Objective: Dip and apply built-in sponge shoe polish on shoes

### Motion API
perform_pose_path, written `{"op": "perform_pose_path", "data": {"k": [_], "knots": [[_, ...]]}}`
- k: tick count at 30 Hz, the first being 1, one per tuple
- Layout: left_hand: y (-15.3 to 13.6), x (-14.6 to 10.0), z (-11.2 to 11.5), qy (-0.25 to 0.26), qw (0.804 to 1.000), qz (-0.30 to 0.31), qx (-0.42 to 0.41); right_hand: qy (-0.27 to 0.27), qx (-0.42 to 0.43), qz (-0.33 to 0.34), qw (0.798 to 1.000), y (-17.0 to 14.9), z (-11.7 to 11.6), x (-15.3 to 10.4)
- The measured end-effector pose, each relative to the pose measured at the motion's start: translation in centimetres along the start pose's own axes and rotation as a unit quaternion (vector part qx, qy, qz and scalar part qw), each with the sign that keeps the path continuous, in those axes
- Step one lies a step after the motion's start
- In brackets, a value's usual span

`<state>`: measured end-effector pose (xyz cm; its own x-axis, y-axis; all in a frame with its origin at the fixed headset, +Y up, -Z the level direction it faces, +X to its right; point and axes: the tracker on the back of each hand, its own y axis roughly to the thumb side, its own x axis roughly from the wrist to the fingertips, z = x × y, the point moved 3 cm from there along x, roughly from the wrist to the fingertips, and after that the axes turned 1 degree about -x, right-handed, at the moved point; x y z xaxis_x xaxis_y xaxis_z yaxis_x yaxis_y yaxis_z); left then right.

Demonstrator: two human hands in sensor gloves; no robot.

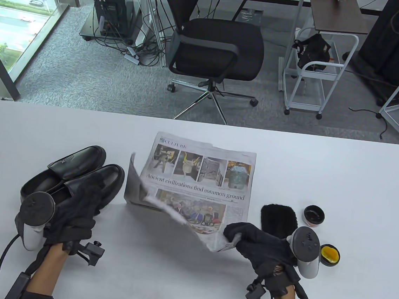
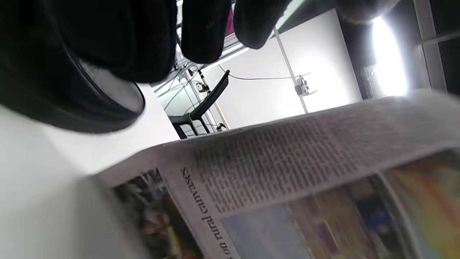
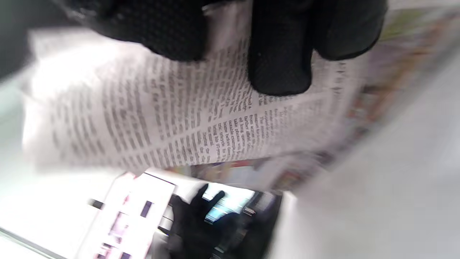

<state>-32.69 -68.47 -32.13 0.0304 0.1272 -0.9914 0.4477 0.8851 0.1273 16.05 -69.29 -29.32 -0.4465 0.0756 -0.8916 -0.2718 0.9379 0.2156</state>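
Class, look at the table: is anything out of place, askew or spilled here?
Nothing is spilled. The newspaper is not flat: the right hand pinches its near corner and a page curls up. The polish tin is open, its sponge lid lying apart. The left hand rests on the shoes.

Bright even daylight on table view, both wrist views motion-blurred, glare blown out in left wrist view

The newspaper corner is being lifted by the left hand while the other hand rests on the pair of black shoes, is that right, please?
Not quite: the table view shows the right hand pinching and lifting the newspaper corner, while the left hand rests on the pair of black shoes.
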Motion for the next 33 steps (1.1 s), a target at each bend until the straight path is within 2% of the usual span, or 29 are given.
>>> {"op": "perform_pose_path", "data": {"k": [3, 4, 5, 7, 8, 9, 11, 13, 16, 18, 20, 23, 24, 26, 30, 33], "knots": [[-0.2, 0.4, 0.9, -0.041, 0.999, 0.016, -0.030, 0.041, -0.107, -0.087, 0.990, -2.0, -0.8, 0.2], [-0.2, 0.7, 2.0, -0.094, 0.995, 0.022, -0.037, 0.056, -0.149, -0.125, 0.979, -2.8, -1.3, 0.3], [-0.3, 0.6, 3.1, -0.135, 0.991, 0.006, -0.017, 0.075, -0.178, -0.151, 0.970, -3.4, -1.7, 0.3], [0.1, 0.2, 5.6, -0.188, 0.980, 0.028, 0.067, 0.102, -0.216, -0.185, 0.953, -4.1, -2.5, 0.4], [0.2, 0.0, 6.8, -0.212, 0.969, 0.039, 0.120, 0.111, -0.239, -0.201, 0.944, -4.4, -2.9, 0.5], [0.4, -0.4, 8.3, -0.245, 0.950, 0.049, 0.187, 0.112, -0.261, -0.203, 0.937, -4.4, -3.0, 0.7], [0.8, -1.0, 11.2, -0.294, 0.899, 0.076, 0.315, 0.107, -0.273, -0.197, 0.935, -4.3, -3.2, 0.9], [0.7, -1.5, 13.1, -0.321, 0.865, 0.078, 0.378, 0.107, -0.287, -0.199, 0.931, -4.3, -3.3, 1.0], [0.0, -2.0, 14.3, -0.353, 0.840, 0.048, 0.410, 0.110, -0.302, -0.202, 0.925, -4.4, -3.5, 1.1], [0.4, -2.3, 14.1, -0.350, 0.841, 0.047, 0.410, 0.122, -0.304, -0.213, 0.921, -4.5, -3.8, 1.3], [0.7, -2.3, 13.7, -0.338, 0.850, 0.035, 0.402, 0.140, -0.333, -0.227, 0.905, -4.4, -4.2, 1.4], [0.7, -2.3, 13.6, -0.334, 0.845, 0.037, 0.415, 0.152, -0.364, -0.234, 0.889, -4.0, -4.5, 1.5], [0.8, -2.3, 13.6, -0.329, 0.845, 0.044, 0.419, 0.149, -0.365, -0.224, 0.891, -3.6, -4.4, 1.5], [1.0, -2.0, 13.7, -0.317, 0.847, 0.055, 0.424, 0.113, -0.371, -0.207, 0.898, -2.6, -3.6, 1.4], [1.2, -1.9, 13.6, -0.305, 0.857, 0.062, 0.411, 0.007, -0.386, -0.156, 0.909, -0.5, -1.6, 0.9], [1.1, -2.0, 13.4, -0.299, 0.859, 0.068, 0.409, -0.048, -0.376, -0.129, 0.916, 0.2, -0.9, 0.7]]}}
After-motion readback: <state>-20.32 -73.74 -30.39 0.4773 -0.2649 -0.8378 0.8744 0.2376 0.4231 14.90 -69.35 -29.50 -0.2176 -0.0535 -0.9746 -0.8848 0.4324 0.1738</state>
